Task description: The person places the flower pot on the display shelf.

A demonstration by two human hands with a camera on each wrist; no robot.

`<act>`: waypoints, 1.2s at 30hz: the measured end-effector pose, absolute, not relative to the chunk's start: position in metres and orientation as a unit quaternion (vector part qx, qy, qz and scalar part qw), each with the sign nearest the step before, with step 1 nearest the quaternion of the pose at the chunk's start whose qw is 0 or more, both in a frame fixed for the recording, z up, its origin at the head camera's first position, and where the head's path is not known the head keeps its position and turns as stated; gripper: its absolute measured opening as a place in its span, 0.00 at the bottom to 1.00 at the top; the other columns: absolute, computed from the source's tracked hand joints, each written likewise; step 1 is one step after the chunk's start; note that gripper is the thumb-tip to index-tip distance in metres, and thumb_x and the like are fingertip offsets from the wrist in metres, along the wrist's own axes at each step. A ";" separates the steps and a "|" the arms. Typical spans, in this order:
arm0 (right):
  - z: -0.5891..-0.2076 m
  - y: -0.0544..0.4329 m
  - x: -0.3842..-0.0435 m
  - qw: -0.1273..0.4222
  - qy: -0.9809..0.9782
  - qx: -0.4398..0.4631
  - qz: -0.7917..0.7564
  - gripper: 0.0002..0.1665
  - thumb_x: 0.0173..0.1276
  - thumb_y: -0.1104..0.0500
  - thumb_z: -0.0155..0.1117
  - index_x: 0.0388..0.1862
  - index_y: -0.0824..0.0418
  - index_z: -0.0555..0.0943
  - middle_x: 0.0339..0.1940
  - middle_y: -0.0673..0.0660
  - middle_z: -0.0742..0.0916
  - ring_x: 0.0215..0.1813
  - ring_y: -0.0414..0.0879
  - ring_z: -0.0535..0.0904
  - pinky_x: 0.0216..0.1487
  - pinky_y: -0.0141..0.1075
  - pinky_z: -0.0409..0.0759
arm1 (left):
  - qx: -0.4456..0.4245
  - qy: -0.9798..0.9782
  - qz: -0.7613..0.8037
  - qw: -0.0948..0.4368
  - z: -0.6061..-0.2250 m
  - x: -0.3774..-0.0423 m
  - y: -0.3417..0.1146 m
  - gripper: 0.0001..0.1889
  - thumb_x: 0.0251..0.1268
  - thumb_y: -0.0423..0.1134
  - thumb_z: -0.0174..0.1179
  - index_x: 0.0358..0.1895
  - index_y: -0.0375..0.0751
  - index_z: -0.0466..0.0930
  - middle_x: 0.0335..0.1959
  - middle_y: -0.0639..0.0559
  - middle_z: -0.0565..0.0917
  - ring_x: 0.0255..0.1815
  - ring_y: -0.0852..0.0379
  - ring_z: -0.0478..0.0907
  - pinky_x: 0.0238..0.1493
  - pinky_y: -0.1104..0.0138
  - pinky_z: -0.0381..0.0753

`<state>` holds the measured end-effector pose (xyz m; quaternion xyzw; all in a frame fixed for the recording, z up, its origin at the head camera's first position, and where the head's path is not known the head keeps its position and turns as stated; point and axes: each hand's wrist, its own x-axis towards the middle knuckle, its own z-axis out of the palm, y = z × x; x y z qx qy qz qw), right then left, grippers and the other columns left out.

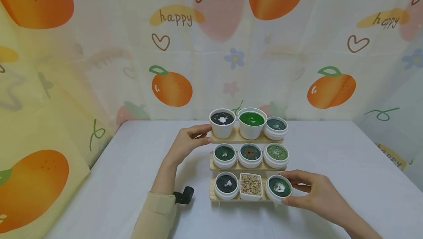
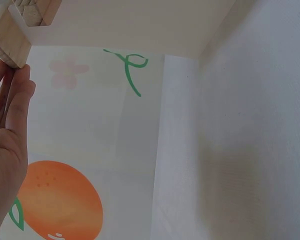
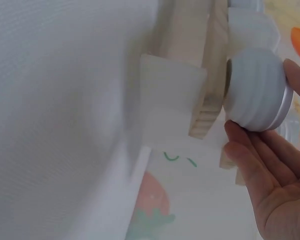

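A three-tier rack with wooden shelves [image 1: 236, 136] stands on the table, small white cups in rows on it. My left hand [image 1: 188, 141] pinches the left end of the top shelf, and in the left wrist view its fingertips touch the wooden plank end [image 2: 12, 42]. At the right end of the bottom shelf, my right hand [image 1: 317, 195] holds a ribbed white cup [image 1: 279, 187] with dark green contents and a white patch on top. In the right wrist view that cup [image 3: 255, 90] is between thumb and fingers, against the shelf edge [image 3: 212, 85].
Beside the held cup, the bottom shelf bears a square dish of tan bits [image 1: 250, 184] and a dark-filled cup [image 1: 226, 184]. Taller cups [image 1: 252, 125] stand on the top shelf. A fruit-print curtain [image 1: 277, 84] hangs behind the white table [image 1: 132, 180].
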<state>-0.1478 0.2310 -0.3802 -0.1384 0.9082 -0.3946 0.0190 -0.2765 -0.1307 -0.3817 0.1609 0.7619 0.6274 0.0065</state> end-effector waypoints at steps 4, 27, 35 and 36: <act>-0.383 0.230 -0.149 0.024 0.903 -0.134 -0.408 0.32 0.49 0.46 0.81 0.54 0.54 0.83 0.53 0.52 0.88 0.51 0.30 0.83 0.52 0.36 0.90 | 0.161 0.764 0.625 0.005 -0.382 -0.276 -0.131 0.24 0.56 0.36 0.72 0.58 0.41 0.83 0.60 0.43 0.84 0.67 0.42 0.77 0.72 0.64 0.76; -0.369 0.257 -0.156 0.080 0.896 -0.181 -0.398 0.35 0.56 0.48 0.77 0.60 0.60 0.79 0.57 0.58 0.87 0.53 0.26 0.82 0.52 0.21 0.85 | 0.168 0.775 0.609 0.009 -0.380 -0.276 -0.130 0.24 0.56 0.38 0.72 0.58 0.45 0.83 0.60 0.47 0.84 0.66 0.47 0.78 0.74 0.61 0.75; -0.360 0.271 -0.186 0.072 0.931 -0.143 -0.327 0.30 0.67 0.46 0.67 0.63 0.62 0.78 0.56 0.62 0.87 0.53 0.50 0.86 0.47 0.35 0.90 | 0.179 0.785 0.593 0.004 -0.373 -0.273 -0.139 0.24 0.58 0.39 0.71 0.59 0.44 0.82 0.62 0.48 0.83 0.67 0.50 0.77 0.72 0.66 0.76; -0.360 0.270 -0.189 0.068 0.935 -0.133 -0.321 0.31 0.68 0.45 0.66 0.63 0.62 0.78 0.57 0.63 0.86 0.53 0.52 0.86 0.48 0.39 0.90 | 0.181 0.787 0.589 0.004 -0.372 -0.272 -0.140 0.25 0.58 0.39 0.71 0.61 0.44 0.81 0.64 0.48 0.81 0.68 0.49 0.76 0.73 0.64 0.75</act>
